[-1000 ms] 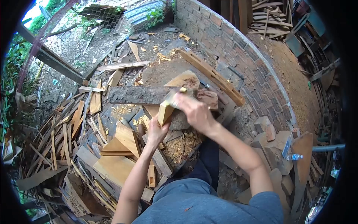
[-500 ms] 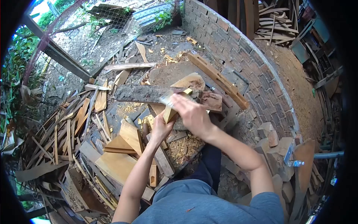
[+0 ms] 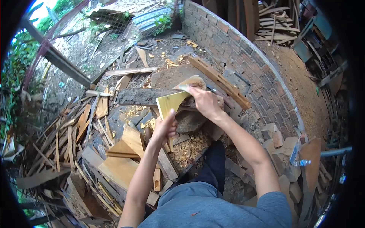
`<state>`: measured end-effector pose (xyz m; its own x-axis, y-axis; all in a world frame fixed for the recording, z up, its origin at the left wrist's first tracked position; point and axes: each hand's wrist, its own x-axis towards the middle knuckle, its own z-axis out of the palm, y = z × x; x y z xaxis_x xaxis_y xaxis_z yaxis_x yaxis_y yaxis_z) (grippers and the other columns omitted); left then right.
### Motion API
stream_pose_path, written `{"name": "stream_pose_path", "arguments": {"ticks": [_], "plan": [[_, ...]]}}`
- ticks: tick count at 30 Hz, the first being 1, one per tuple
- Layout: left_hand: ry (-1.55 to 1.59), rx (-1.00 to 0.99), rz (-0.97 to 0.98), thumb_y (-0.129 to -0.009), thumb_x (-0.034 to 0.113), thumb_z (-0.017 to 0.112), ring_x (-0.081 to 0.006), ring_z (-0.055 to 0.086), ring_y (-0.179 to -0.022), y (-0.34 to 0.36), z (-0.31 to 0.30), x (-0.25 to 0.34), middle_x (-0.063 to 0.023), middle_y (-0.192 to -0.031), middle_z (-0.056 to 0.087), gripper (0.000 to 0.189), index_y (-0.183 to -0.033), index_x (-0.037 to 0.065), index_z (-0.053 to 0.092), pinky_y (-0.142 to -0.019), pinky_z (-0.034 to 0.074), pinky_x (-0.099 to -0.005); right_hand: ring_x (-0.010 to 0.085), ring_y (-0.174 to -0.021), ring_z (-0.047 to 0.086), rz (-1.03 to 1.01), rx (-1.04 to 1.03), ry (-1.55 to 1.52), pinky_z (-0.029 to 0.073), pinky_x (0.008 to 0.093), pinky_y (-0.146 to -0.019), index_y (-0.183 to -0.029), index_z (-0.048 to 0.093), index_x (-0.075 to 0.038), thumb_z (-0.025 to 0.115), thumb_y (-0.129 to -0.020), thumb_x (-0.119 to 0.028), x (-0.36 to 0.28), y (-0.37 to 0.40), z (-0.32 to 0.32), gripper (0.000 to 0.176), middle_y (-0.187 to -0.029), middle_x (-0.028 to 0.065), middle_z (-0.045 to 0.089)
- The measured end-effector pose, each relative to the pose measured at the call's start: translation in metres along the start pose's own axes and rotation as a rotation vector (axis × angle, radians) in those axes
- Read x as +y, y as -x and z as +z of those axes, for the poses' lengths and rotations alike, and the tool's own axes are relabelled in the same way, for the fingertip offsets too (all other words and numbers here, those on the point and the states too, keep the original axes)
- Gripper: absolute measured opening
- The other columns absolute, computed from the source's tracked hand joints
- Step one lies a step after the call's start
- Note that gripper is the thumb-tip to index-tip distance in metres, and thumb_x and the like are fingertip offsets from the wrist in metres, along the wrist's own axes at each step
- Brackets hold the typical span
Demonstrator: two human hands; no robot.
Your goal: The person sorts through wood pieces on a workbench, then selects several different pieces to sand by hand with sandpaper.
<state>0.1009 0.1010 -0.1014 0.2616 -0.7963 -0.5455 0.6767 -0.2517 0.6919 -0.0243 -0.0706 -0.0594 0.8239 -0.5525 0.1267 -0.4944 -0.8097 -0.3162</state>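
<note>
A curved piece of pale yellow wood (image 3: 169, 103) is held up in front of me, its broad face tilted toward the camera. My left hand (image 3: 164, 126) is closed around its lower edge, with the thumb pressed along the face. At the far, narrower end, my right hand (image 3: 206, 102) has its fingers closed against the wood. A thin pale sheet (image 3: 184, 87) sticks out at those fingertips; its kind is hard to make out. Behind the piece lie a rough, bark-covered beam (image 3: 138, 96) and a block with a light cut face (image 3: 193, 81).
A long mortised timber (image 3: 220, 83) rests near the curved brick wall (image 3: 243, 57). Wood offcuts (image 3: 72, 133) heap up on the left, with boards (image 3: 119, 167) closer in. Shavings (image 3: 186, 152) cover the ground by my leg. A plastic bottle (image 3: 302, 163) lies on the right.
The wood has turned, so its broad face now shows. My right hand has moved from over its middle to the far right end. My left hand still grips it, thumb now visible.
</note>
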Motion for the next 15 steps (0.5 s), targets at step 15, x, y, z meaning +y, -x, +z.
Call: {"name": "stream_pose_path", "arguments": {"ticks": [15], "plan": [[0.547, -0.091, -0.174, -0.094, 0.073, 0.033, -0.0052, 0.032, -0.046, -0.014, -0.012, -0.003, -0.0005, -0.067, 0.044, 0.067, -0.108, 0.010, 0.052, -0.036, 0.028, -0.0177, 0.0232, -0.116, 0.064, -0.305, 0.343, 0.111, 0.052, 0.0333, -0.099, -0.122, 0.062, 0.000, 0.054, -0.089, -0.008, -0.010, 0.008, 0.046, 0.035, -0.125, 0.0165, 0.065]]}}
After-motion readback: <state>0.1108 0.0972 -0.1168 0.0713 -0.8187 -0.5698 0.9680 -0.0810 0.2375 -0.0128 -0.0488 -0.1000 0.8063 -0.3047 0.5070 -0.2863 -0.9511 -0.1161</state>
